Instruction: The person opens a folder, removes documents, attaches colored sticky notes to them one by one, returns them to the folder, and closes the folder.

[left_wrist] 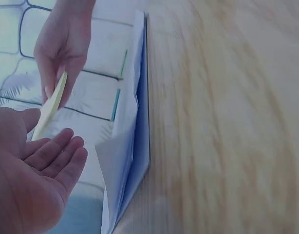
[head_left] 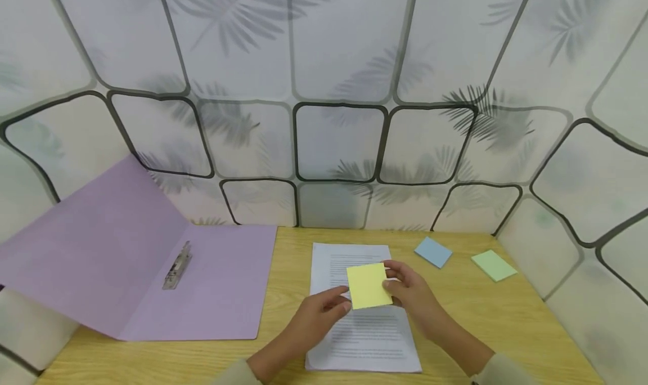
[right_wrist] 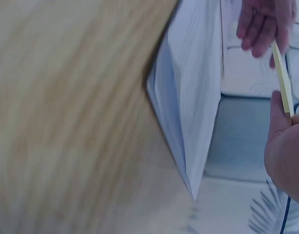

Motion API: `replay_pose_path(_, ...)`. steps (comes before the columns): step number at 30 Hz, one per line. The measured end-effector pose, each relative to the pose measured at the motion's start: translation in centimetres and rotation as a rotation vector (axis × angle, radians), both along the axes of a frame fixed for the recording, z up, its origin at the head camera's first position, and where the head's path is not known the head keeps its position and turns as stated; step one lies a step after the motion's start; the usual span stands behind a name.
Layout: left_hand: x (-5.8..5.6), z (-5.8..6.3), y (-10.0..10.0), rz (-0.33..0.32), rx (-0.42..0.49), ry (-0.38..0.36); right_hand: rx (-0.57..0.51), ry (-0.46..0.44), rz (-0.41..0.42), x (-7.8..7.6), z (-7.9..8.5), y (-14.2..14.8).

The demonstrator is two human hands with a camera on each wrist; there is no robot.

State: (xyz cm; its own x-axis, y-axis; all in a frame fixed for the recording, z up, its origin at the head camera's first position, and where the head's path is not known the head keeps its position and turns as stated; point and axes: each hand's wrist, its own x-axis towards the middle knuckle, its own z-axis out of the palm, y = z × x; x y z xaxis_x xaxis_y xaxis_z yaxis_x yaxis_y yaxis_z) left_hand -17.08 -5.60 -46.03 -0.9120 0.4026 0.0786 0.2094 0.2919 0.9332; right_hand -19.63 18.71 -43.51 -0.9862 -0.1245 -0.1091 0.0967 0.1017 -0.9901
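Observation:
A square yellow sticky note pad (head_left: 369, 286) is held above a stack of printed paper (head_left: 361, 340). My right hand (head_left: 416, 298) pinches the pad's right edge, thumb in front and fingers behind. At the left edge is my left hand (head_left: 318, 317), its fingers loosely bent and thumb apart from them. In the left wrist view that hand (left_wrist: 32, 180) is palm up beside the pad (left_wrist: 52, 105); whether it touches the pad, I cannot tell. The right wrist view shows the pad (right_wrist: 283, 80) edge-on, with a visible thickness.
An opened purple folder (head_left: 223, 300) with a metal clip (head_left: 178, 267) lies on the left of the wooden table (head_left: 288, 272). Behind the right hand lie a blue sticky pad (head_left: 433, 252) and a green one (head_left: 493, 265). A patterned wall (head_left: 339, 143) borders the table.

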Motion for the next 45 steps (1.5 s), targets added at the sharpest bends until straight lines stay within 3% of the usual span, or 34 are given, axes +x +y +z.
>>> replay_pose_path(7,-0.2,0.1,0.5,0.079,0.143,-0.050,-0.117,-0.027,-0.122,1.1,-0.5,-2.2)
replay_pose_path(11,-0.5,0.1,0.2,0.105,0.247,-0.072,-0.136,-0.022,-0.117,1.5,-0.5,-2.5)
replay_pose_path(14,-0.8,0.0,-0.1,0.108,0.296,-0.082,-0.114,0.041,-0.071,1.8,-0.5,-2.2)
replay_pose_path(16,-1.0,0.1,-0.3,0.113,0.311,-0.092,-0.036,0.120,-0.008,2.0,-0.6,-1.8)
replay_pose_path(23,-1.6,0.1,-0.5,0.145,0.353,-0.167,0.383,0.551,0.291,1.9,-1.8,-0.9)
replay_pose_path(26,-1.8,0.1,-0.5,0.157,0.351,-0.187,0.464,0.632,0.352,1.9,-2.0,-0.8)
replay_pose_path(34,-1.7,0.1,-0.7,0.147,0.343,-0.196,0.499,0.689,0.352,2.2,-2.2,-0.8)
replay_pose_path(39,-1.6,0.0,-0.7,0.134,0.330,-0.203,0.507,0.702,0.279,2.3,-2.2,-0.9)
replay_pose_path(42,-1.6,-0.1,-0.7,0.103,0.328,-0.218,0.488,0.638,0.210,2.4,-2.1,-1.0)
replay_pose_path(45,-1.5,-0.2,-0.9,0.063,0.353,-0.240,0.437,0.493,0.155,2.4,-1.8,-1.2)
